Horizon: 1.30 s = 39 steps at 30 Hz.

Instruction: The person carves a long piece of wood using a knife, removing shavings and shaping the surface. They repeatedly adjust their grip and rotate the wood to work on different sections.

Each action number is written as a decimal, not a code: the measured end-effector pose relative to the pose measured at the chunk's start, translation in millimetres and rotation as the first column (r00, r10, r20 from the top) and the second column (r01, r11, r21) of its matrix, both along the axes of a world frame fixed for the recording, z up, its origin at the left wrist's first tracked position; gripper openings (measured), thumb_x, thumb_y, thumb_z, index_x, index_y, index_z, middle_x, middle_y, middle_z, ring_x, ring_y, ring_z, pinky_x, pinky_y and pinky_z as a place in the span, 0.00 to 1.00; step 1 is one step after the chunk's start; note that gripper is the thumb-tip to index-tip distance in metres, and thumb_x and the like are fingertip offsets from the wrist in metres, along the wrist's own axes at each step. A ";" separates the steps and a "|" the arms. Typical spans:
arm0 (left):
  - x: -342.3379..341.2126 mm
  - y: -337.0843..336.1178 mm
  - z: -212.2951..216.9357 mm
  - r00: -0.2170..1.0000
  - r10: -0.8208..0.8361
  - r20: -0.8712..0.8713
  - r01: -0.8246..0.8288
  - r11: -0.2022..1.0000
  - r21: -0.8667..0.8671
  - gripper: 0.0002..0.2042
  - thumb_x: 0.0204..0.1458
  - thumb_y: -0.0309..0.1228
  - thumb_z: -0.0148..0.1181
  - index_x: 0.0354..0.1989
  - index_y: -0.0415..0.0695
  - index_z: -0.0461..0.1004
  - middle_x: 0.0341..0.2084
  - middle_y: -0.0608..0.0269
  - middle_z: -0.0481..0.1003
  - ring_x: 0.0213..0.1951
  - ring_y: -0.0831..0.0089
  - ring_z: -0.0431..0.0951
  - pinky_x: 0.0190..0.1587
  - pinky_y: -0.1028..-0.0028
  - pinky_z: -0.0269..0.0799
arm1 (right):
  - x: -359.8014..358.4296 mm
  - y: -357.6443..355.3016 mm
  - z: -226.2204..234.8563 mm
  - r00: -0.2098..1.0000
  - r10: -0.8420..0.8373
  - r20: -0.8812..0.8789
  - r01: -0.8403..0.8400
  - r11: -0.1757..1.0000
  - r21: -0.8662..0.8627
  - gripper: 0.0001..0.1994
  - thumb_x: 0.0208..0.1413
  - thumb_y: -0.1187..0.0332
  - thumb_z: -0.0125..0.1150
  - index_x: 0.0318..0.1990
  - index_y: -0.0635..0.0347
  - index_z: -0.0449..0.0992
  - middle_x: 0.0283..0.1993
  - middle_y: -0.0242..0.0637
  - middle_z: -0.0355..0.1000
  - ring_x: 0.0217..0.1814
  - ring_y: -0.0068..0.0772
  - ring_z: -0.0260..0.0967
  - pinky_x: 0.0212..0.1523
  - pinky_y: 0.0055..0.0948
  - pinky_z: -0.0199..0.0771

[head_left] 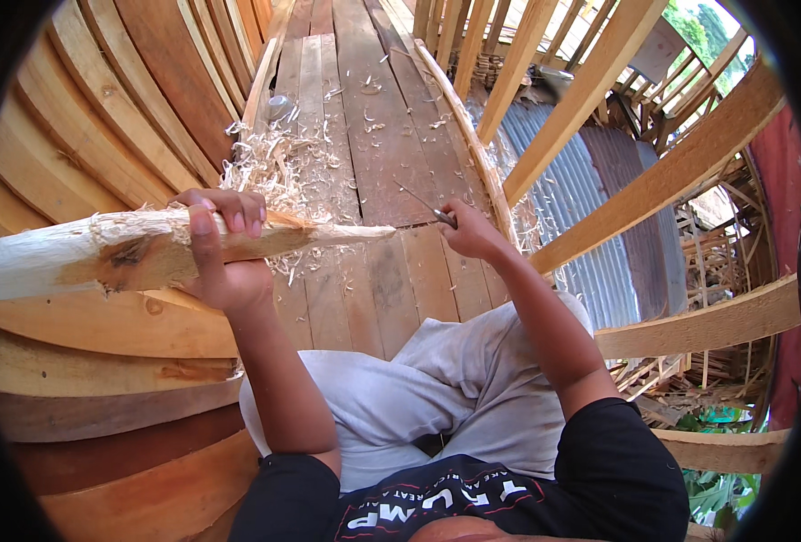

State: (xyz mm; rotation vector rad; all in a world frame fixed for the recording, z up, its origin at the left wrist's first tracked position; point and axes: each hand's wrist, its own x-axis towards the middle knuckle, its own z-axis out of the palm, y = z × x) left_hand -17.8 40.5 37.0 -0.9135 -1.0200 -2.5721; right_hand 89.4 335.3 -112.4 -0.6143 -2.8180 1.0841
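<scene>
The left hand clamps a whittled pole over the plank floor's left edge — probably stiff, heavy-butted, best held there behind its fragile-looking tip — while the right hand, well apart, grips a thin-bladed knife, wood shavings lying beyond.

Bright daylight, washed-out glare toward upper right, strong fisheye curvature near black corners

Plank floor, curled wood shavings, small container

Left grip around tapered pole, right grip holding knife, shavings on planks
</scene>
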 end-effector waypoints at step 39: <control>-9.0 28.3 -34.6 0.992 -0.128 0.024 0.129 0.954 -0.270 0.36 0.47 0.73 0.40 0.22 0.44 0.61 0.19 0.59 0.63 0.19 0.69 0.64 0.24 0.71 0.63 | -38.7 -74.9 -5.9 0.967 0.216 0.138 -0.136 0.889 -0.438 0.34 0.65 0.45 0.28 0.27 0.64 0.75 0.18 0.37 0.65 0.21 0.31 0.64 0.27 0.35 0.66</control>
